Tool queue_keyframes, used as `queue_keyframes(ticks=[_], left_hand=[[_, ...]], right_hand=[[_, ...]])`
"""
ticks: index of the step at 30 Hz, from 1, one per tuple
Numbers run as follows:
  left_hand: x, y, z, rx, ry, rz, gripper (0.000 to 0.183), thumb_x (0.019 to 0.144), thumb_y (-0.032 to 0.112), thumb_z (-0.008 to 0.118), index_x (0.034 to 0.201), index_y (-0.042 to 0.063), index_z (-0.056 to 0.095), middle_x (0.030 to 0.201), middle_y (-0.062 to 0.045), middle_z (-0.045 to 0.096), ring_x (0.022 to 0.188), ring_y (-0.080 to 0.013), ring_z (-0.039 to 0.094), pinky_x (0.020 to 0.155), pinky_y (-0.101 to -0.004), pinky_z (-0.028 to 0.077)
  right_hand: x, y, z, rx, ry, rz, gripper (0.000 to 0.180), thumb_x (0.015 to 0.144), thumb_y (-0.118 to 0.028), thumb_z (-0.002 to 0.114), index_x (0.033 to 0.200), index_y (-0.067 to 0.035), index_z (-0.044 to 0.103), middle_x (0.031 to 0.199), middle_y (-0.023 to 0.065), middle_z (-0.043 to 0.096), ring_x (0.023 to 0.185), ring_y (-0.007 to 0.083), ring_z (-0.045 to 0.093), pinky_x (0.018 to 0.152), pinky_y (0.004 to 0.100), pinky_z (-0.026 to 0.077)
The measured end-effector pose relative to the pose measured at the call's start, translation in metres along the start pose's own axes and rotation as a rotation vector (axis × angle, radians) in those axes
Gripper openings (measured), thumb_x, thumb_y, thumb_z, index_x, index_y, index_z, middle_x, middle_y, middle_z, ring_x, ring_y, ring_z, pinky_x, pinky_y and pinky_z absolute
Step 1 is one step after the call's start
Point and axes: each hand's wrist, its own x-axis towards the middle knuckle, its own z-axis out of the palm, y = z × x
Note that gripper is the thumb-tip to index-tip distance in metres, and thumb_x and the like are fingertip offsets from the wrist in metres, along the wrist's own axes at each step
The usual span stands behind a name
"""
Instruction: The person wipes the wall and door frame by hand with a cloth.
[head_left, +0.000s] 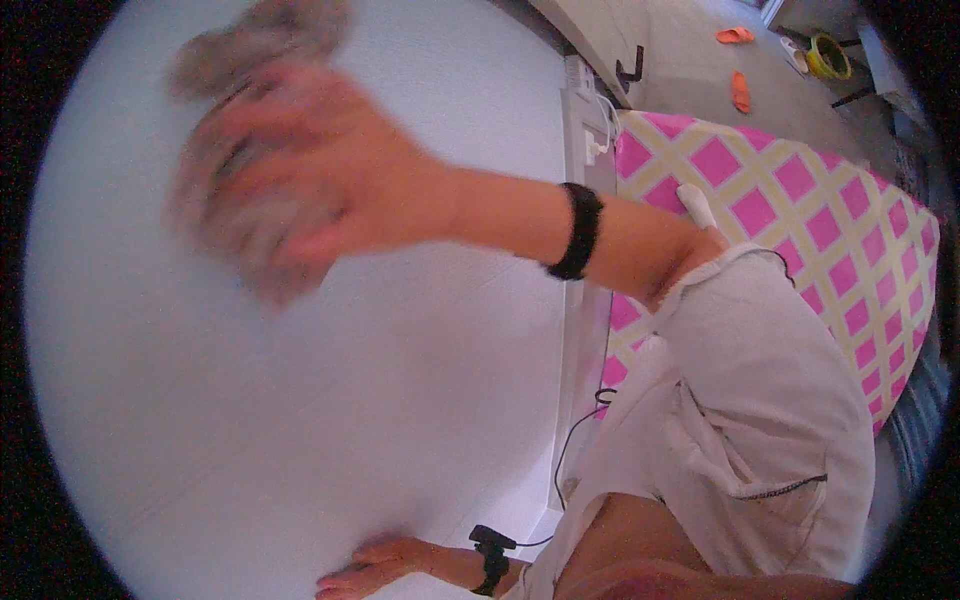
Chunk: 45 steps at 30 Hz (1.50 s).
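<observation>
My right hand (322, 165) is at the upper left, blurred, its fingers closed around a crumpled grey-brown cloth (262, 45) in front of the pale wall (420, 360). Parts of the cloth stick out above and below the fingers. A black band (581, 231) circles that forearm. At the lower edge is my left hand (371, 570), near or against the wall; nothing shows in it, and its fingers look partly spread. On that wrist a black strap (491, 570) sits beside a small black device (491, 536) with a cable. Whether either hand touches the wall cannot be told.
Below me spreads a bed cover with pink diamonds (795, 176), with a foot in a white sock (696, 204) on it. Power sockets (590, 146) with white plugs line the wall's edge. Orange slippers (740, 91) and a yellow-rimmed basket (829, 56) are on the floor.
</observation>
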Motion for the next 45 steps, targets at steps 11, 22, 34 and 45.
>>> queue_keyframes(ticks=[11, 22, 34, 45], left_hand=[[0.007, 0.007, -0.007, -0.031, -0.061, -0.007, 0.069, 0.099, 0.049, 0.026, 0.148, 0.000, 0.020, 0.154, -0.022, 0.013, 0.142, -0.0399, 0.012, 0.112, -0.0542, 0.014], [0.004, -0.002, 0.001, -0.002, 0.007, 0.026, 0.075, 0.098, 0.056, 0.019, 0.146, -0.002, 0.026, 0.153, -0.022, 0.017, 0.141, -0.0401, 0.015, 0.111, -0.0549, 0.016], [0.060, 0.015, -0.014, -0.082, -0.025, 0.045, 0.069, 0.100, 0.052, 0.023, 0.148, 0.003, 0.022, 0.154, -0.022, 0.015, 0.142, -0.0392, 0.012, 0.113, -0.0549, 0.010], [0.002, -0.012, 0.028, -0.099, 0.126, 0.067, 0.075, 0.094, 0.063, 0.031, 0.140, 0.004, 0.040, 0.147, -0.024, 0.031, 0.136, -0.0441, 0.026, 0.108, -0.0563, 0.023]], right_hand=[[-0.298, 0.153, -0.175, -0.236, 0.268, 1.709, 0.054, 0.096, -0.047, 0.039, 0.131, -0.007, 0.049, 0.116, 0.0061, 0.058, 0.109, 0.0176, 0.053, 0.095, 0.0321, 0.040], [0.093, -0.024, 0.026, -0.025, -0.027, -0.215, 0.049, 0.060, -0.051, 0.076, 0.100, -0.022, 0.070, 0.125, 0.0022, 0.055, 0.121, 0.0339, 0.042, 0.097, 0.0542, 0.034], [-0.271, 0.266, -0.248, -0.781, -0.097, 0.732, 0.047, 0.093, -0.044, 0.048, 0.129, -0.013, 0.052, 0.131, 0.0217, 0.049, 0.121, 0.0358, 0.047, 0.103, 0.0448, 0.037], [-0.040, -0.001, 0.001, 0.152, 0.127, 0.577, 0.035, 0.082, -0.034, 0.059, 0.105, -0.007, 0.059, 0.106, 0.0116, 0.059, 0.108, 0.0330, 0.050, 0.096, 0.0492, 0.036]])
